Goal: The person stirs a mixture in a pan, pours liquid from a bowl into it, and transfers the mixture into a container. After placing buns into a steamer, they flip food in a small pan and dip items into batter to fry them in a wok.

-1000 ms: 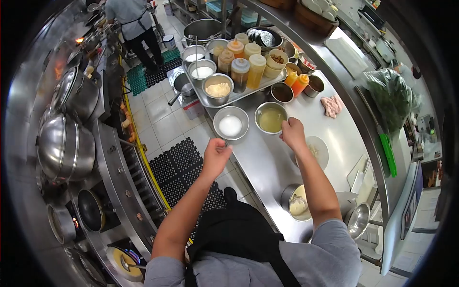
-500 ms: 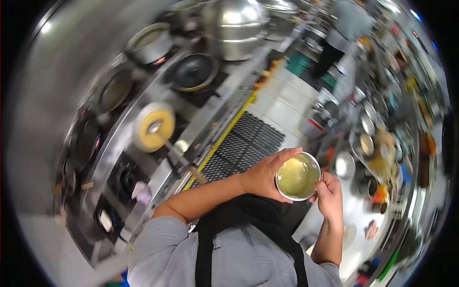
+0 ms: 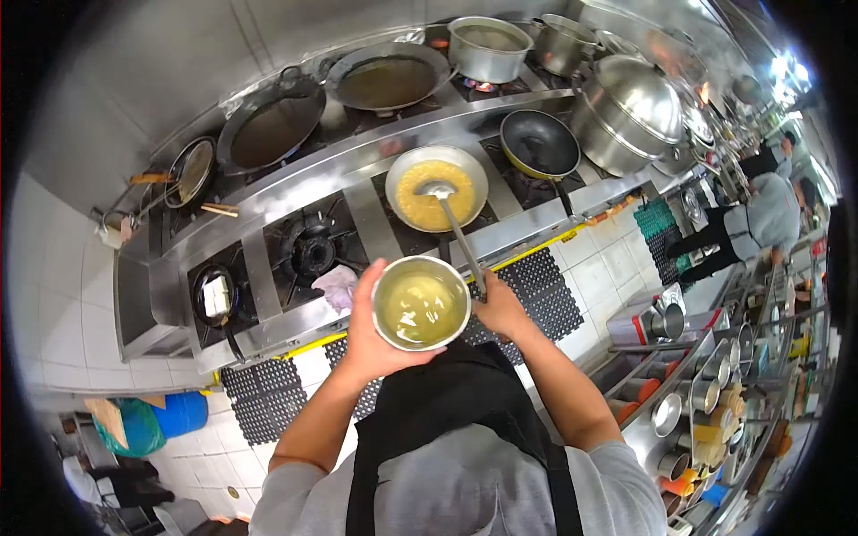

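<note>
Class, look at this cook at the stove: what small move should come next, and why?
Probably carry the steel bowl forward over the pan and tip it: the left hand holds it, full of yellow liquid, short of the stove, while the right hand grips the ladle resting in the pan's yellow food.

The shiny steel bowl point(image 3: 421, 304), metal ladle point(image 3: 454, 223) and brushed steel stove point(image 3: 295, 192) contrast with matt rubber mats point(image 3: 536, 295).
</note>
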Motion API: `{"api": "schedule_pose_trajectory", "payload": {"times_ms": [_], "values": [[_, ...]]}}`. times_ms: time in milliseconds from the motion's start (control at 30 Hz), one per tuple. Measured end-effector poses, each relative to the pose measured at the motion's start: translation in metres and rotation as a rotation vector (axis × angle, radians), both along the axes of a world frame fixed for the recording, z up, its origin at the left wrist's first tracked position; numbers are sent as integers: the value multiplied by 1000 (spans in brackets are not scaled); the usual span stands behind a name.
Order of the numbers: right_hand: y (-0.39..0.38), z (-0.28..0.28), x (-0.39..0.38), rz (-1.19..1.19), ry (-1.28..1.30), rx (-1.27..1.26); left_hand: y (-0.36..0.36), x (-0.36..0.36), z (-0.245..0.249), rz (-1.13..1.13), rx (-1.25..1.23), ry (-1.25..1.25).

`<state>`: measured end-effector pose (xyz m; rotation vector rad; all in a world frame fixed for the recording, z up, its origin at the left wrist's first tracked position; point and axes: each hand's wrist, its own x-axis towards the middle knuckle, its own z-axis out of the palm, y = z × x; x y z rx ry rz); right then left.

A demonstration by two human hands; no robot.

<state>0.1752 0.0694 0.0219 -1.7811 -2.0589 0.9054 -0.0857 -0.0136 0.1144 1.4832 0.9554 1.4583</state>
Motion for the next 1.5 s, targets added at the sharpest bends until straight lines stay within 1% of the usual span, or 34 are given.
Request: {"api": "schedule_pose_trajectory", "payload": {"times_ms": [67, 100, 133, 167, 200, 233, 267, 300, 400, 433, 500, 567, 667, 700, 733, 800, 833, 900, 933, 1000, 1033, 1133, 1267, 1300, 1333, 1367, 1400, 1467, 1500], "values": [[11, -3, -3, -85, -63, -184, -7, -25, 2, 165, 115, 152], [11, -1, -3, -71, -74, -190, -10, -33, -10, 180, 100, 49], [9, 1, 4, -88, -27, -127, -15, -42, -14, 197, 89, 39], [6, 3, 11, -107, 21, -66, -20, -51, -19, 284, 55, 92], [5, 11, 15, -93, 7, -75, -24, -55, -22, 370, 21, 145], [6, 21, 19, -112, 13, -89, -25, -54, -20, 383, -14, 37], [10, 27, 24, -130, 19, -100, -26, -54, -19, 399, -18, 28], [18, 28, 28, -89, -48, -62, -27, -56, -18, 443, -28, 27], [45, 23, 33, -89, -96, -60, -26, -56, -22, 532, -31, 47], [53, 10, 35, -69, -95, 42, -23, -52, -21, 550, -32, 30], [74, -9, 37, -30, -86, 47, -19, -43, -21, 585, -32, 19], [88, -20, 43, 4, -70, 45, -14, -34, -22, 654, -70, 67], [100, -17, 48, 144, -188, -11, -3, -17, -22, 732, -54, 129], [99, -5, 48, 172, -248, -24, 0, -10, -21, 748, -55, 119], [100, 1, 53, 175, -239, -29, 3, -4, -23, 750, -59, 129], [102, 7, 66, 269, -322, 2, 9, 6, -25, 774, -66, 103], [102, 9, 74, 269, -318, -2, 12, 11, -25, 772, -70, 108], [103, 15, 92, 388, -344, 120, 17, 21, -25, 794, -96, 76], [104, 21, 101, 389, -347, 120, 19, 24, -28, 794, -97, 73], [107, 37, 116, 441, -441, 82, 21, 26, -36, 833, -76, 164], [109, 45, 124, 467, -473, 100, 22, 30, -36, 838, -76, 160], [117, 63, 150, 515, -531, 168, 24, 38, -31, 835, -91, 133], [122, 77, 163, 473, -530, 142, 26, 43, -26, 792, -106, 39], [121, 74, 163, 477, -532, 142, 25, 43, -25, 781, -109, 17], [121, 66, 163, 426, -512, 130, 23, 42, -27, 785, -110, 14], [122, 59, 161, 376, -492, 121, 21, 39, -29, 796, -104, 66], [121, 53, 156, 382, -494, 122, 19, 37, -32, 806, -98, 117], [119, 37, 143, 267, -288, 47, 17, 33, -35, 812, -99, 124], [120, 4, 145, 247, -158, 113, 15, 31, -36, 812, -99, 132]]}}
